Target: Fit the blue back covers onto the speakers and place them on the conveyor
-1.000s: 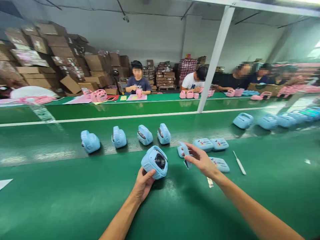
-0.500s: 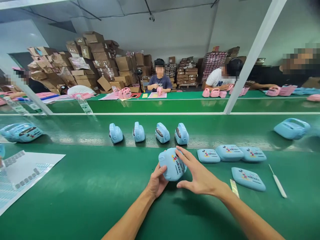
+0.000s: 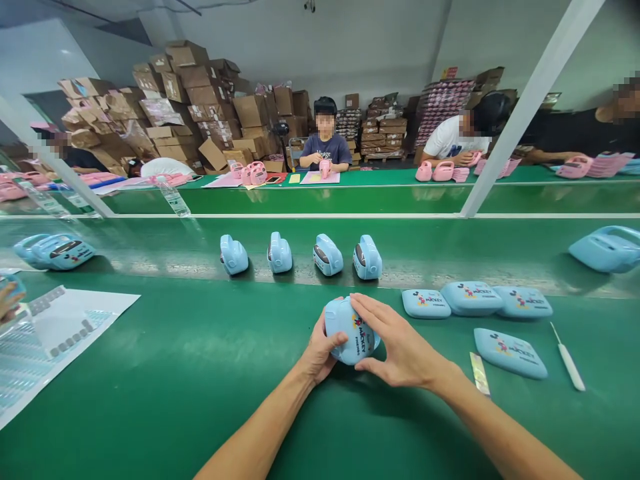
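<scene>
Over the green bench, a light-blue plastic casing (image 3: 344, 319) with a Mickey print is tilted between both my hands. My left hand (image 3: 318, 352) grips its left side, the thumb lying on the printed face. On the other side, my right hand (image 3: 403, 347) has its fingers over the top edge and its thumb at the lower edge, closed around the casing. The casing's underside is hidden. To the right lie several flat blue printed covers, one being the nearest cover (image 3: 511, 353). A small yellowish strip (image 3: 479, 373) lies beside it.
A white-handled pick tool (image 3: 570, 365) lies at the right. Several blue handled units, including one unit (image 3: 368, 259), stand in a row beyond my hands. A printed sheet (image 3: 107, 308) lies left, near another person's hand (image 3: 7, 301). Co-workers sit across the line.
My right hand has closed in on the casing, its thumb now against the lower edge. The casing has turned slightly, and the whole view has shifted a little.
</scene>
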The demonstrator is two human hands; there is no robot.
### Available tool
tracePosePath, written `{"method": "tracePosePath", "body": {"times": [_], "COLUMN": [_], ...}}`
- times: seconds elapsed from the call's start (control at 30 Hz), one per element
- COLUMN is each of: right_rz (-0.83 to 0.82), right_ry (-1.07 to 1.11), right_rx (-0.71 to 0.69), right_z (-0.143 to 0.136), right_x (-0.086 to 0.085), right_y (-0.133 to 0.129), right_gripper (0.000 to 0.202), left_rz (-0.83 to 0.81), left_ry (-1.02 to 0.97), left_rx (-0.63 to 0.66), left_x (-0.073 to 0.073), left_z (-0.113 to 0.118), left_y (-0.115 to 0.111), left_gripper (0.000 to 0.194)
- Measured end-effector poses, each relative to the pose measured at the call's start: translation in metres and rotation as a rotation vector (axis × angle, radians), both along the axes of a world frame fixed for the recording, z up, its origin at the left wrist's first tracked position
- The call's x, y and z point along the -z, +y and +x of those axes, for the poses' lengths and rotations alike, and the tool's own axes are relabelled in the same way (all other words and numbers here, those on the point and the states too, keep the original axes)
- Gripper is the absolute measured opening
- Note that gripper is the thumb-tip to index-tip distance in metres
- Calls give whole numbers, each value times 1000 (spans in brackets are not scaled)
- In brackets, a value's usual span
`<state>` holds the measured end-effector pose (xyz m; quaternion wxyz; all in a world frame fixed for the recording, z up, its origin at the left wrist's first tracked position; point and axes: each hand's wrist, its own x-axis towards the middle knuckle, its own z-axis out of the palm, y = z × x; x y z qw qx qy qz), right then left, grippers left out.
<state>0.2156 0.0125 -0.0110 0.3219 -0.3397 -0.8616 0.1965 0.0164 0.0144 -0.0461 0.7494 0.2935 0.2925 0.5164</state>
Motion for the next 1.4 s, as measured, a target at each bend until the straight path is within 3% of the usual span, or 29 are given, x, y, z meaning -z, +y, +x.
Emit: {"method": "tracePosePath", "body": {"times": [0.17, 0.3, 0.4, 0.5, 0.57, 0.9, 1.23, 1.4], "right_rz": [37, 36, -4, -42, -93, -293, -416, -349], "right_ry": [-42, 28, 138, 217, 244, 293, 266, 184], "right_rx": [39, -8, -33, 10, 3, -65, -43, -42], "right_z": [-5, -9, -5, 4, 10, 13, 22, 24], "right_x": [2, -1, -14, -25, -28, -18, 2, 4], "right_y": [-3, -3, -2, 0, 2, 10, 23, 23], "right_gripper": [114, 118, 119, 107, 103, 89, 85, 90], "left_rz": [-15, -39, -33, -17, -14, -101, -241, -283], "left_ry": [13, -43, -119, -155, -159, -187, -236, -235], "left_rx": [-19, 46, 124, 210, 241, 206, 194, 174], "left_x": [-1, 0, -6, -15, -21, -19, -11, -12], "left_z": [2, 0, -6, -12, -14, -9, -3, -1], "left_y": [-1, -2, -1, 0, 0, 0, 4, 4], "left_gripper": [75, 68, 82, 99, 102, 77, 70, 65]}}
